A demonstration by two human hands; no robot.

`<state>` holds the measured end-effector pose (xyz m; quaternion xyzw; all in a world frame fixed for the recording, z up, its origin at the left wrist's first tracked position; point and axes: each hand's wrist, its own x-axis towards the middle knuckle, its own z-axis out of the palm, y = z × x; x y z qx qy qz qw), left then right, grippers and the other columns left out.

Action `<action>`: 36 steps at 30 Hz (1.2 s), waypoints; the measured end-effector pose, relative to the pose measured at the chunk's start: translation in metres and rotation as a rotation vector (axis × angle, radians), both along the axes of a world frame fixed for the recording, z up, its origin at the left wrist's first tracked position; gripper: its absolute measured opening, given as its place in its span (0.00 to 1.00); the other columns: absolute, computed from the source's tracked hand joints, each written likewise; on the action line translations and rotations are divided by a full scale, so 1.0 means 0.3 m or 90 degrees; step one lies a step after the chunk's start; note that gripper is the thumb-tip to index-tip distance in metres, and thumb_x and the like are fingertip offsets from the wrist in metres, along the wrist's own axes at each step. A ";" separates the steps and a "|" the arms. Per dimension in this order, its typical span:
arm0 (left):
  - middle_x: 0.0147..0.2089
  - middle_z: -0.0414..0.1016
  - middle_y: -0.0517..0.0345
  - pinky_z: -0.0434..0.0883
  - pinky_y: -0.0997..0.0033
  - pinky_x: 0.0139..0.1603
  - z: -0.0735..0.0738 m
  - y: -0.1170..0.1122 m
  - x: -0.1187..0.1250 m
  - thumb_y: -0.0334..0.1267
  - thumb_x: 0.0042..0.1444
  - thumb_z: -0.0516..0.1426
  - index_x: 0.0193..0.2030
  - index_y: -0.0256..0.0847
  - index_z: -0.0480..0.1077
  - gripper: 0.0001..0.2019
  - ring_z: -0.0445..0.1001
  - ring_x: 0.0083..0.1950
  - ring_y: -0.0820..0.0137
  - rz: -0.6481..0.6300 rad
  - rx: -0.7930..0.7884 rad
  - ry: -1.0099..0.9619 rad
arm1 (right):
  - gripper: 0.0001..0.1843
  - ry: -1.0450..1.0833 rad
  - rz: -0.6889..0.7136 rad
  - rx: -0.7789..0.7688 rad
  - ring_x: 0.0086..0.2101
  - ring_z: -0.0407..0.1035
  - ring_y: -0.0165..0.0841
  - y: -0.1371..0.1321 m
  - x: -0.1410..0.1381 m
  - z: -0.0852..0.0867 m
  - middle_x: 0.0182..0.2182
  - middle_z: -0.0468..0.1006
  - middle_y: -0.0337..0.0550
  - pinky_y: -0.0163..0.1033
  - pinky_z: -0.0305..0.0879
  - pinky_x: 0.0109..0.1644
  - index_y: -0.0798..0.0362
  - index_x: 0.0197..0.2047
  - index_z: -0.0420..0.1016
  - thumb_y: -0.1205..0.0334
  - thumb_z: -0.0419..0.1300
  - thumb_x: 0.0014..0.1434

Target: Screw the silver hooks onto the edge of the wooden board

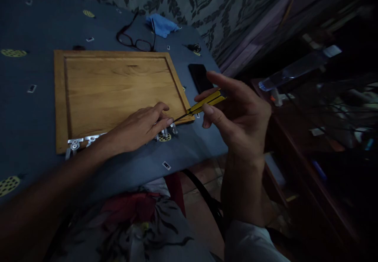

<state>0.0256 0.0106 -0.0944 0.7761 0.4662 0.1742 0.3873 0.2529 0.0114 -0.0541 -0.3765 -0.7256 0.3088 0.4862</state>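
Note:
My right hand [236, 112] pinches a pair of yellow-handled tweezers [203, 103], whose dark tips point left toward my left hand. My left hand [138, 128] lies palm down on the near edge of a wooden board [115, 84], with its fingertips pressed on a small metal part [173, 130]. More shiny metal pieces [78, 143] sit in a row along the board's near edge, partly hidden under my left hand and wrist. The board rests on a table covered with a blue patterned cloth [32, 108].
A black phone [200, 77] lies right of the board. Dark-rimmed glasses [136, 41] and a blue cloth [162, 25] sit behind the board. A clear bottle [298, 68] and dark shelves stand to the right. Crumpled fabric [141, 222] lies below the table edge.

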 end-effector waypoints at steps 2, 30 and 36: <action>0.57 0.83 0.46 0.73 0.56 0.60 -0.002 -0.001 0.001 0.55 0.73 0.46 0.66 0.41 0.63 0.25 0.79 0.61 0.55 0.003 0.002 0.004 | 0.24 -0.006 0.002 0.001 0.30 0.77 0.30 0.000 -0.002 0.001 0.45 0.86 0.39 0.35 0.73 0.25 0.39 0.61 0.78 0.51 0.73 0.62; 0.59 0.82 0.45 0.74 0.55 0.60 -0.012 -0.003 -0.005 0.55 0.73 0.47 0.62 0.43 0.65 0.22 0.79 0.60 0.57 -0.008 0.019 -0.024 | 0.17 -0.037 -0.020 0.008 0.38 0.79 0.37 -0.028 -0.012 0.004 0.43 0.84 0.41 0.42 0.82 0.32 0.38 0.55 0.83 0.49 0.71 0.63; 0.57 0.82 0.46 0.73 0.56 0.59 -0.005 -0.005 -0.007 0.54 0.74 0.47 0.61 0.43 0.65 0.21 0.79 0.59 0.57 -0.015 0.019 -0.024 | 0.18 -0.026 -0.003 0.013 0.39 0.80 0.38 -0.057 -0.023 0.005 0.46 0.86 0.42 0.43 0.84 0.35 0.41 0.57 0.83 0.57 0.71 0.64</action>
